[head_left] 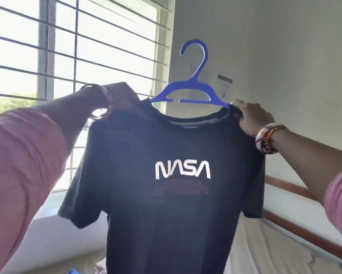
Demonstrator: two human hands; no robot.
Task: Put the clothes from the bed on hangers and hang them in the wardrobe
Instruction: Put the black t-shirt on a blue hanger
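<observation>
the black nasa t-shirt point(172, 175) is held up before the barred window point(67, 46), already on the blue plastic hanger point(194, 86). left hand point(122, 97) and right hand point(251, 117) each grip a shoulder, fingers curled into the cloth. hanging remains; no wardrobe is in view. the bed point(265, 244) lies below, with something blue point(74, 271) at the near edge.

The T-shirt point(166, 194) hangs on the hanger point(194, 89), before the window point(67, 56), above the bed point(265, 244).

blue hanger point(194, 87), black T-shirt point(166, 214), pink sleeves point(22, 155)
</observation>
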